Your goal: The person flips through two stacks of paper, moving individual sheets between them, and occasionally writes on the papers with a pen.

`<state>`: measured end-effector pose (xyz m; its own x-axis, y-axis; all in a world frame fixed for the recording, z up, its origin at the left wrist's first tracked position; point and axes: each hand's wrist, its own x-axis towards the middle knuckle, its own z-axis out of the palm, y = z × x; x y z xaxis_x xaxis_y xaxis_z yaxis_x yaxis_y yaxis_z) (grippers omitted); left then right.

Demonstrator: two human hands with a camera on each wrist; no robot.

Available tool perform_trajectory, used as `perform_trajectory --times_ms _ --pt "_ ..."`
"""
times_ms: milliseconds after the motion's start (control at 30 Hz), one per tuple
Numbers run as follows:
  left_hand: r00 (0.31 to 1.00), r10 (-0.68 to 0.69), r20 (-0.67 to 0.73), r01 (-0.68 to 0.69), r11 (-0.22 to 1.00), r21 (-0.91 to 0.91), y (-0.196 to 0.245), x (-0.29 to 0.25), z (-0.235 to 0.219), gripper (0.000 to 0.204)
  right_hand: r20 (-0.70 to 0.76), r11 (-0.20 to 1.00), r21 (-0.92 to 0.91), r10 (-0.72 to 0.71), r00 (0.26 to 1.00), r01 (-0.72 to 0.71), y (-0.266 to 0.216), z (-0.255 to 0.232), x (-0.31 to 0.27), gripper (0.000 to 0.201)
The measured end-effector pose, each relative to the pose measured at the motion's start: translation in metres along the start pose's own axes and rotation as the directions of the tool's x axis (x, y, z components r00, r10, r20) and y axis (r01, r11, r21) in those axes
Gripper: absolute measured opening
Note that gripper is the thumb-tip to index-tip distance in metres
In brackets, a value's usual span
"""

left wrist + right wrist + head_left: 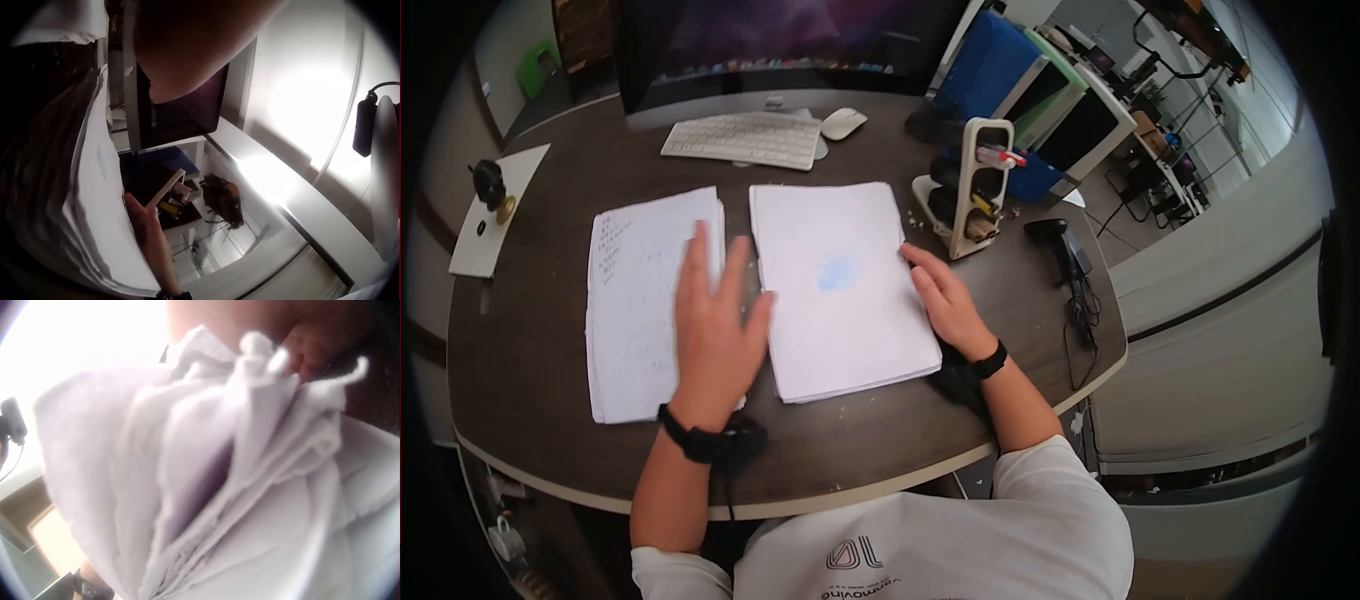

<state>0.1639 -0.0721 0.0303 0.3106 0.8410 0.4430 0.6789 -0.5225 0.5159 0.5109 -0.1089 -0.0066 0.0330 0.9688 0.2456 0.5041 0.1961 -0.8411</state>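
resting on the dark brown desk (830, 455), nearer the body than the white keyboard (740, 138) and just right of the handwritten paper stack (635, 310): a blank-looking paper stack (840, 325), with a pale blue patch (837, 272) on top. probably fairly weighty as a block, yet light and floppy sheet by sheet; likely to slip, layer over layer, and to crease or tear at the edges, visibly fanned and wavy in the right wrist view. best to take hold across the full thickness, midway along both long sides, thumbs above and fingers below; avoid a pinch at one corner or on the upper sheets alone.

long axis running away from the body, far end leaning a little left in the head view, one short side towards the keyboard. impossible to tell top from bottom without legible writing.

left hand (720, 310): blurred, fingers extended and spread, over the gap between stacks, holding nothing. right hand (948, 305): fingers fairly straight against the right long edge, without evident grip.
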Motion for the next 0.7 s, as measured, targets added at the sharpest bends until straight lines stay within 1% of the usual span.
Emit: perform_trajectory --times_ms 33,67,100,133,167,200,233,300,333,367,400,433,500,533,567,600,633,667,700 --pt "0.998 -0.039 -0.057 0.048 0.984 0.173 -0.010 0.004 -0.011 0.068 -0.002 0.999 -0.035 -0.015 1.000 0.015 -0.004 -0.001 -0.001 0.043" --pt "0.985 -0.173 -0.006 0.171 0.966 0.196 -0.019 0.005 -0.021 0.073 -0.002 0.999 -0.039 -0.009 1.000 0.008 -0.007 -0.001 0.000 0.043" --pt "0.950 -0.310 0.046 0.292 0.928 0.232 -0.026 0.005 -0.027 0.078 0.002 0.999 -0.037 0.002 1.000 -0.002 -0.009 -0.001 -0.001 0.044" --pt "0.955 -0.294 0.044 0.277 0.933 0.231 -0.029 0.004 -0.026 0.078 0.004 1.000 -0.031 0.001 1.000 -0.001 -0.008 -0.001 0.000 0.045" --pt "0.904 -0.408 0.127 0.355 0.882 0.310 -0.032 0.003 -0.022 0.087 -0.006 1.000 -0.030 -0.004 1.000 0.004 -0.008 -0.001 0.000 0.045" --pt "0.829 -0.523 0.197 0.421 0.817 0.394 -0.033 0.002 -0.020 0.095 0.002 1.000 -0.029 0.004 1.000 -0.004 -0.009 -0.001 0.001 0.045" --pt "0.832 -0.519 0.196 0.417 0.818 0.396 -0.032 0.001 -0.021 0.095 0.009 1.000 -0.027 0.014 1.000 -0.014 -0.011 -0.001 0.001 0.045" --pt "0.803 -0.544 0.243 0.413 0.802 0.431 -0.028 0.004 -0.021 0.103 0.001 1.000 -0.021 0.001 1.000 -0.001 -0.012 0.001 0.001 0.045" --pt "0.814 -0.522 0.256 0.386 0.814 0.433 -0.027 0.005 -0.021 0.103 -0.004 1.000 -0.022 -0.007 1.000 0.007 -0.012 0.000 0.000 0.045" --pt "0.807 -0.535 0.249 0.408 0.811 0.419 -0.028 0.004 -0.021 0.104 -0.042 1.000 -0.025 0.007 0.999 -0.008 -0.011 0.000 -0.001 0.045" --pt "0.802 -0.542 0.250 0.423 0.812 0.402 -0.028 0.004 -0.019 0.104 -0.033 0.998 -0.053 -0.027 0.999 0.025 -0.007 0.001 0.001 0.045" --pt "0.800 -0.550 0.239 0.429 0.803 0.413 -0.028 0.004 -0.018 0.101 -0.025 0.995 -0.086 -0.057 0.998 0.055 -0.005 0.001 0.000 0.045" --pt "0.795 -0.561 0.228 0.440 0.794 0.420 -0.031 0.005 -0.016 0.096 -0.016 0.994 -0.088 -0.065 0.998 0.064 -0.003 0.000 0.001 0.046" --pt "0.809 -0.533 0.247 0.407 0.812 0.419 -0.032 0.006 -0.014 0.096 -0.024 0.993 -0.095 -0.069 0.997 0.067 -0.002 0.001 0.000 0.048" --pt "0.803 -0.547 0.237 0.417 0.799 0.433 -0.034 0.007 -0.014 0.093 -0.050 0.994 -0.098 -0.060 0.997 0.055 -0.002 0.001 0.000 0.048" --pt "0.793 -0.567 0.222 0.434 0.782 0.447 -0.034 0.007 -0.014 0.090 -0.031 0.994 -0.085 -0.066 0.997 0.063 -0.003 0.002 0.001 0.048" --pt "0.798 -0.557 0.230 0.421 0.789 0.449 -0.033 0.008 -0.014 0.090 -0.007 0.995 -0.071 -0.073 0.997 0.073 -0.005 0.001 0.001 0.049" --pt "0.793 -0.569 0.217 0.430 0.776 0.462 -0.031 0.008 -0.013 0.087 0.043 0.998 -0.064 -0.028 0.999 0.030 -0.008 -0.002 0.000 0.050" --pt "0.789 -0.580 0.202 0.440 0.763 0.473 -0.029 0.009 -0.012 0.085 0.034 0.998 -0.066 -0.023 0.999 0.025 -0.009 -0.004 0.000 0.050"
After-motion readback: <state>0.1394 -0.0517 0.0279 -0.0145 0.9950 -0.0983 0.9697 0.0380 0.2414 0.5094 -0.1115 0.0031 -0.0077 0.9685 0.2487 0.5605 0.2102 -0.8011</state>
